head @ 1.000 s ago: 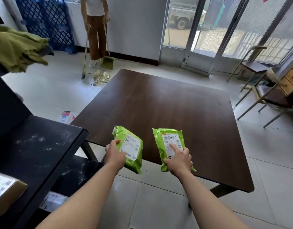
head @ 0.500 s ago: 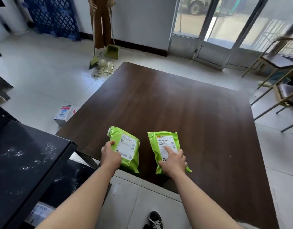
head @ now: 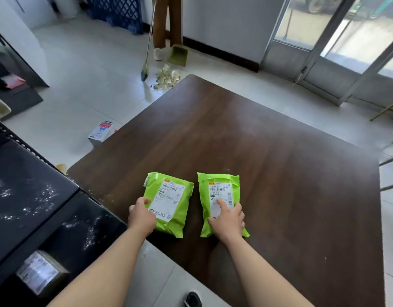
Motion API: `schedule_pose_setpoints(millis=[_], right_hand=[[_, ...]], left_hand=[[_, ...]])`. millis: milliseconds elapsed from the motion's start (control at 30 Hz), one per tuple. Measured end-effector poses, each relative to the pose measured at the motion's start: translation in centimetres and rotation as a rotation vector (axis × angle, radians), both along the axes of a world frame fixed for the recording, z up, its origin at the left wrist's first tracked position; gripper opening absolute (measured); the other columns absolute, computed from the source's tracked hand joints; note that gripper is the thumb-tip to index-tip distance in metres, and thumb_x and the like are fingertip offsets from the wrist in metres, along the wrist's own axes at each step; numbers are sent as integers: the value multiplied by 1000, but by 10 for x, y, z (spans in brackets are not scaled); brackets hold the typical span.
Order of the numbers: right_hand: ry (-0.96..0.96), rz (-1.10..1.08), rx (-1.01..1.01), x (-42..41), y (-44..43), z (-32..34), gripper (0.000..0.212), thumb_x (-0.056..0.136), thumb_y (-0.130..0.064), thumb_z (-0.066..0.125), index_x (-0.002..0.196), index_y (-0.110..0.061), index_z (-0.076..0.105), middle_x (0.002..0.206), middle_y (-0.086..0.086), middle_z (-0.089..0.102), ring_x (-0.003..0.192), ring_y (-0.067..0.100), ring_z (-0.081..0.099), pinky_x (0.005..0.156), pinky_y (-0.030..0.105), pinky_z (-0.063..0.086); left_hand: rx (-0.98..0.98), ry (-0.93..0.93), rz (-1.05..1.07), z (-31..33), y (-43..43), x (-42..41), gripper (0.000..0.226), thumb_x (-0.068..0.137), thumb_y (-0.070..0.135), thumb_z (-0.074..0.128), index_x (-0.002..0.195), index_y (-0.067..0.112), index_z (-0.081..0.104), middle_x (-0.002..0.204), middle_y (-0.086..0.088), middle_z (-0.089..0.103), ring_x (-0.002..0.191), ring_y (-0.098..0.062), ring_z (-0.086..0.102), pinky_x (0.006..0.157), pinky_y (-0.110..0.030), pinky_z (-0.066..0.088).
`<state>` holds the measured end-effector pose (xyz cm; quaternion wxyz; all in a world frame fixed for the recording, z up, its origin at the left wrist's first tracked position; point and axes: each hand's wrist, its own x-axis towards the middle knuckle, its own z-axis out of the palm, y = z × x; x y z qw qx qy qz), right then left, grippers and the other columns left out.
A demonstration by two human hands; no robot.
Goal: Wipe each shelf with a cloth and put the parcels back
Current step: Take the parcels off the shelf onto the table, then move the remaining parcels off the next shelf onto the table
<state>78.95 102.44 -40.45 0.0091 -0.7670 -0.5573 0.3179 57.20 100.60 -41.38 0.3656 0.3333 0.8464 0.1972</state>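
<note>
"Since the black shelf point(head: 18, 169) at the left of the frame has white dust point(head: 42, 191) on it, why are our parcels over here?"

"We think they wait on the tabletop point(head: 257, 140) so the shelf can be wiped first. The left green parcel point(head: 169, 200) and the right green parcel point(head: 219, 193) lie flat, side by side, low in the middle of the frame, labels up."

"What are our hands doing?"

"Our left hand point(head: 142, 216) is clenched on the near corner of the left green parcel, thumb on top. Our right hand point(head: 227, 220) lies on the right green parcel, fingers point(head: 219, 204) stretched out and pressing down, not curled round it."

"Why like that?"

"We guess it keeps the soft bags from sliding. A brown parcel point(head: 39, 272) sits on the low shelf at the bottom left, so that one may need lifting out too."
</note>
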Motion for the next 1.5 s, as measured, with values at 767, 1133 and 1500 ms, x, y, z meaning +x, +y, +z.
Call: schedule_pose_setpoints(millis=[767, 1133, 1500], right_hand=[[320, 512, 243, -127, -41, 74, 56, 89, -28, 62, 142, -18, 45, 146, 14, 37, 139, 25, 30, 115, 35, 24], [470, 750, 269, -268, -151, 123, 53, 89, -25, 63, 140, -19, 49, 141, 10, 43, 131, 23, 40, 111, 30, 29], [425, 989, 315, -385, -237, 130, 54, 90, -27, 61, 142, -23, 45, 140, 10, 41, 127, 29, 40, 108, 38, 34]], left_hand=[[449, -160, 395, 96, -104, -48, 24, 95, 9, 51, 118, 7, 60, 106, -3, 61, 96, -13, 55, 80, -21, 38], [561, -66, 682, 132, -250, -154, 20, 95, 12, 54, 113, 11, 62, 108, -1, 64, 98, -12, 58, 83, -20, 41], [432, 245, 743, 143, -365, -251, 35, 95, 20, 54, 130, 21, 51, 134, 2, 47, 107, -12, 53, 81, -22, 41]])
